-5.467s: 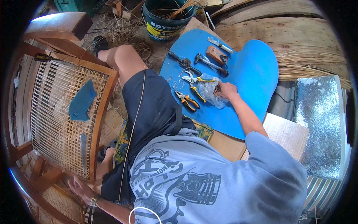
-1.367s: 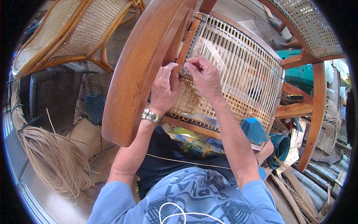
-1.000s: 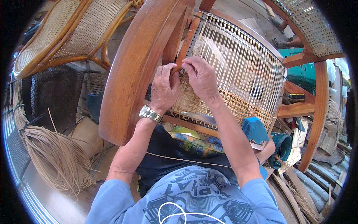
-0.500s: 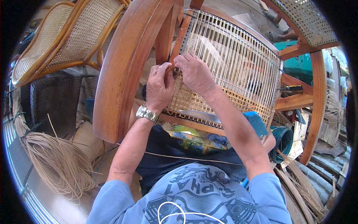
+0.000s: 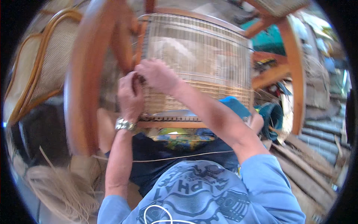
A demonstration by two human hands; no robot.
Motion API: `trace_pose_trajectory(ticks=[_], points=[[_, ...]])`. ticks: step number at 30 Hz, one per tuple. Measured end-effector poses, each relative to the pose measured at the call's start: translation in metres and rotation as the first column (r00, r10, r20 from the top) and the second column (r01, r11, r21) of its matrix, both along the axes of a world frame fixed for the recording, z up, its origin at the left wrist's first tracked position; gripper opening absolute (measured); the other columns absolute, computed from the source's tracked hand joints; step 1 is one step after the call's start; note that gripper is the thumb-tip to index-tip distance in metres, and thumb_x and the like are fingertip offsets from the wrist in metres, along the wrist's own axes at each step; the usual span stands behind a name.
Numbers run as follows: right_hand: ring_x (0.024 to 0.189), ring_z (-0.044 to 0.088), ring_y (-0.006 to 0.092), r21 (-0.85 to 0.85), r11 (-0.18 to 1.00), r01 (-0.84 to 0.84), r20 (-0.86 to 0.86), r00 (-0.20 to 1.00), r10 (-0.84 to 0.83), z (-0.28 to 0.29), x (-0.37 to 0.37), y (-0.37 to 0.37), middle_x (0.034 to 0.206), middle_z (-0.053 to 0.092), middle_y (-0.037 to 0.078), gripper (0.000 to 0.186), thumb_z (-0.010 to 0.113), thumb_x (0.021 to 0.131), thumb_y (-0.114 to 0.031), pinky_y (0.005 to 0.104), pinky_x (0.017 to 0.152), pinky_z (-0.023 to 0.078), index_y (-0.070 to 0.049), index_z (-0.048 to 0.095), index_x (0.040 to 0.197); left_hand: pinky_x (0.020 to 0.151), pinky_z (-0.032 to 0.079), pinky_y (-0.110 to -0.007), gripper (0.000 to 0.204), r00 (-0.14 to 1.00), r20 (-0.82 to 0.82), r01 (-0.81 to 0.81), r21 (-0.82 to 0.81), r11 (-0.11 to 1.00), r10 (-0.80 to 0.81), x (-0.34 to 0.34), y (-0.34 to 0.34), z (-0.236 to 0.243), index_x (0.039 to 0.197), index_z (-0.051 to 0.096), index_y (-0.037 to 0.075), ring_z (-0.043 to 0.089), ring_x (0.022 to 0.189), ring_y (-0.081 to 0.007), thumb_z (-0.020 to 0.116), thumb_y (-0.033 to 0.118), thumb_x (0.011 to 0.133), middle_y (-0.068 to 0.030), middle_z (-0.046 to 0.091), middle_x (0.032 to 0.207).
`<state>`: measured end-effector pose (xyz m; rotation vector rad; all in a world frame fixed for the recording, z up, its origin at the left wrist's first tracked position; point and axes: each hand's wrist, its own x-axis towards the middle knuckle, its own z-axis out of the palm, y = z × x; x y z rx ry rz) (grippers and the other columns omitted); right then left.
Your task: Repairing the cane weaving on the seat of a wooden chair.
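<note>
In front of me is a wooden chair frame (image 5: 169, 124) whose seat carries pale cane strands (image 5: 197, 41) running front to back. Toward me, crosswise strands form woven cane (image 5: 201, 91). At the seat's left rail, my left hand (image 5: 128, 95) is closed, thumb and fingers pinched against the edge. My right hand (image 5: 158, 75) meets it there, fingers bent together just above the rail. Whatever lies between the fingertips is hidden and blurred. A flat silvery blade-like piece (image 5: 175, 113) rests on the weave's near edge. One long cane strand (image 5: 186, 158) crosses my lap.
The chair's thick curved armrest (image 5: 82, 82) rises close to my left arm. Farther left are cane-backed chairs (image 5: 56, 63) and a loose cane coil (image 5: 61, 190). On the right are a teal bucket (image 5: 274, 119), a blue object (image 5: 235, 106) and wooden planks (image 5: 304, 170).
The whole view has swung, so the chair and both hands sit farther left, with blur. Both hands stay together at the same left rail.
</note>
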<state>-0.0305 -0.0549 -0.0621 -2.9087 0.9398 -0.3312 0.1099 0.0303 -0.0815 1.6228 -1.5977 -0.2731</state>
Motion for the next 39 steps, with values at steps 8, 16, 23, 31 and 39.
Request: trace_pose_trajectory(ticks=[8, 16, 23, 31, 39], points=[[0.104, 0.065, 0.0354, 0.41, 0.884, 0.227, 0.417, 0.815, -0.402, 0.075, -0.154, 0.059, 0.114, 0.067, 0.02, 0.03, 0.062, 0.094, -0.009, 0.042, 0.091, 0.052, 0.001, 0.062, 0.122, 0.088, 0.052, -0.037, 0.025, 1.0, -0.005, 0.003, -0.088, 0.996, -0.003, -0.004, 0.023, 0.029, 0.123, 0.062, 0.001, 0.062, 0.106, -0.0263, 0.058, 0.006, 0.099, -0.0156, 0.062, 0.121], [0.108, 0.068, 0.0309, 0.386, 0.406, 0.829, 0.201, 0.354, -0.914, 0.04, -0.4, 0.113, 0.117, 0.07, 0.02, 0.043, 0.066, 0.095, -0.032, 0.0389, 0.095, 0.052, 0.001, 0.065, 0.123, 0.088, 0.052, -0.037, 0.027, 0.989, 0.071, 0.121, 0.097, 0.988, -0.128, -0.021, 0.013, 0.107, 0.123, 0.064, 0.001, 0.067, 0.102, -0.026, 0.061, 0.01, 0.097, -0.0142, 0.068, 0.115], [0.101, 0.067, 0.0196, 0.564, 0.382, 0.732, 0.152, 0.363, -0.919, -0.004, -0.423, 0.088, 0.111, 0.072, 0.013, 0.046, 0.071, 0.094, -0.033, 0.0332, 0.091, 0.05, 0.001, 0.064, 0.124, 0.086, 0.049, -0.045, 0.043, 0.796, 0.377, 0.219, 0.549, 0.806, -0.473, -0.048, -0.09, 0.112, 0.102, 0.062, -0.002, 0.064, 0.09, -0.0385, 0.042, 0.036, 0.105, -0.0223, 0.067, 0.098], [0.097, 0.061, 0.012, 0.833, 0.434, 0.344, 0.302, 0.376, -0.876, -0.007, -0.442, 0.085, 0.111, 0.069, 0.005, 0.033, 0.068, 0.097, -0.015, 0.0276, 0.091, 0.048, 0.0, 0.064, 0.126, 0.089, 0.049, -0.045, 0.065, 0.74, 0.33, 0.047, 0.844, 0.535, -0.586, -0.039, -0.116, 0.095, 0.095, 0.066, -0.001, 0.067, 0.092, -0.0323, 0.029, 0.052, 0.104, -0.0184, 0.071, 0.094], [0.099, 0.062, 0.0134, 0.893, 0.378, 0.242, 0.273, 0.376, -0.885, 0.003, -0.446, 0.084, 0.112, 0.068, 0.007, 0.031, 0.066, 0.098, -0.013, 0.0286, 0.092, 0.048, 0.002, 0.061, 0.125, 0.096, 0.044, -0.043, 0.075, 0.92, -0.03, 0.253, 0.806, 0.535, -0.39, -0.024, -0.092, 0.095, 0.1, 0.071, 0.003, 0.063, 0.099, -0.0306, 0.023, 0.061, 0.101, -0.0177, 0.069, 0.099]])
